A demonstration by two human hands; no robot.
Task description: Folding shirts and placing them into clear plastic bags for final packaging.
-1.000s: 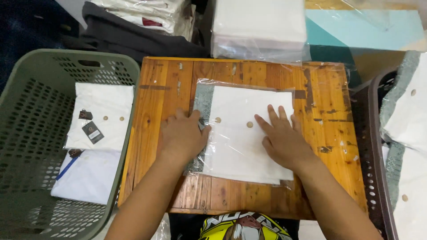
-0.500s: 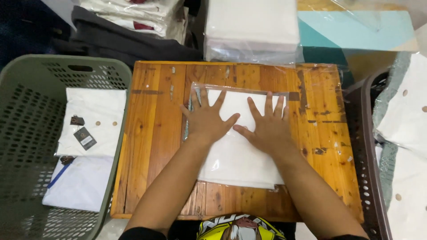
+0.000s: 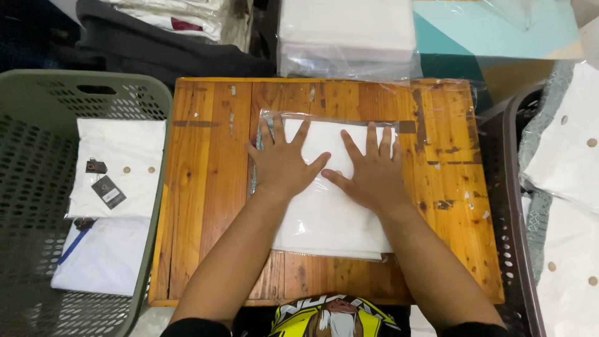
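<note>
A green basket [image 3: 25, 187] of folded white garments [image 3: 118, 168] flanks the wooden table [image 3: 206, 187].

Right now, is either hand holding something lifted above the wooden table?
No, the left hand and the right hand both lie flat with spread fingers on the bagged white garment, which rests on the wooden table.

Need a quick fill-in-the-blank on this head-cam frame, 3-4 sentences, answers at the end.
1. Both hands, the left hand and the right hand, lie flat with fingers ____ on the bagged white garment.
2. The garment lies on a ____ table.
3. The green basket stands on the person's ____ side.
4. The folded shirt in that basket carries dark hang ____.

Missing words: spread; wooden; left; tags
</note>
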